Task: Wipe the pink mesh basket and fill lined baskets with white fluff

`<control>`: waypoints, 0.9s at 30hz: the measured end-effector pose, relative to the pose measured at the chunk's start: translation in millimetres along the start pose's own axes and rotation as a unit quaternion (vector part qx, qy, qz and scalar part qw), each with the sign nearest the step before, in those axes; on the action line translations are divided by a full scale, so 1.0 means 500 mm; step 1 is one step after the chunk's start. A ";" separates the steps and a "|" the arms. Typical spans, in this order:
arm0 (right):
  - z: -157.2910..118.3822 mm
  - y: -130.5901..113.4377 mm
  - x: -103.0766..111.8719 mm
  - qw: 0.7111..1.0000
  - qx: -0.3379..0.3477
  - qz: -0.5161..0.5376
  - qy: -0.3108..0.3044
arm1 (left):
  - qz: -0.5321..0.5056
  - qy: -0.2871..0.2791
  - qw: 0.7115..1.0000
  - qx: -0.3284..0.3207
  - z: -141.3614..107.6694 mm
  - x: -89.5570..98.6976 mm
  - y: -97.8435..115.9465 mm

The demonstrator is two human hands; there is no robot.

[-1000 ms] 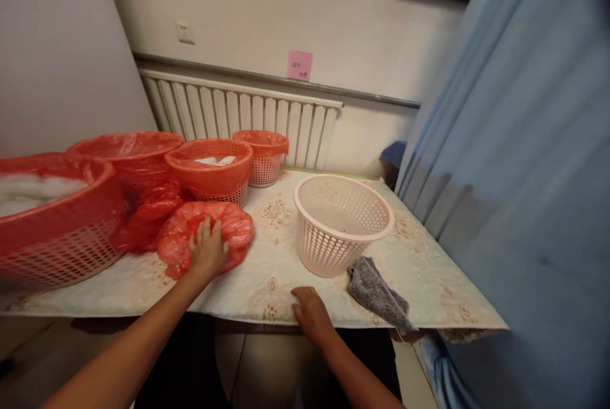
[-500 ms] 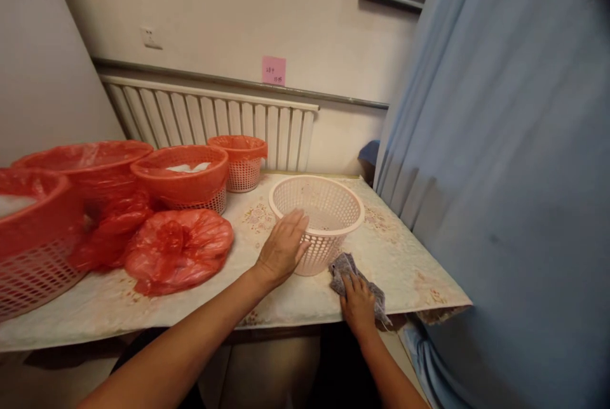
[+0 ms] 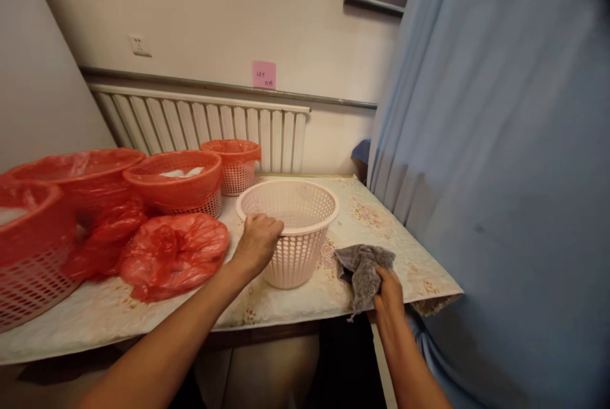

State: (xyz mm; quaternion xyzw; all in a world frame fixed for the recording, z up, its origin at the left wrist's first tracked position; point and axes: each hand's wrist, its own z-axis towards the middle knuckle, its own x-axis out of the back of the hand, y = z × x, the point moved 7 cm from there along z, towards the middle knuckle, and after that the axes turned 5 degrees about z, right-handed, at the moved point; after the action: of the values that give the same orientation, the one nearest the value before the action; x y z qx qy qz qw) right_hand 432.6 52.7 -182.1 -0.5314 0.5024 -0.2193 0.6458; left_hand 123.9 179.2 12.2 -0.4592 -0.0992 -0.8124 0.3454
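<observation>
My left hand is closed over the near-left rim of a pale pink plastic basket. The basket stands upright, its sides full of small holes, and no bag lines it. To its right, my right hand pinches a grey cloth at its right side; the cloth hangs crumpled near the table's front edge. A knotted, flattened red plastic bag lies on the table left of my left hand.
Baskets lined with red bags crowd the left: a large one in front, one with white paper and a small one. A flowered cloth covers the table. A blue curtain hangs on the right, a radiator behind.
My left hand has gone from lying open against the basket to gripping its rim, and the basket has shifted left. My right hand has picked the cloth up and moved right.
</observation>
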 end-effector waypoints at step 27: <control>-0.422 -0.174 -0.385 0.543 0.708 -0.239 -0.384 | -0.044 0.069 0.996 0.024 -0.127 0.050 0.022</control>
State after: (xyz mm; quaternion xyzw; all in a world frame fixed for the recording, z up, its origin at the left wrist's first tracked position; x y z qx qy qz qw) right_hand 191.5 82.2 -8.4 -0.0355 -0.2572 -0.4252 0.8671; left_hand 79.4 129.1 -4.4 -0.3886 -0.1142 -0.8540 0.3265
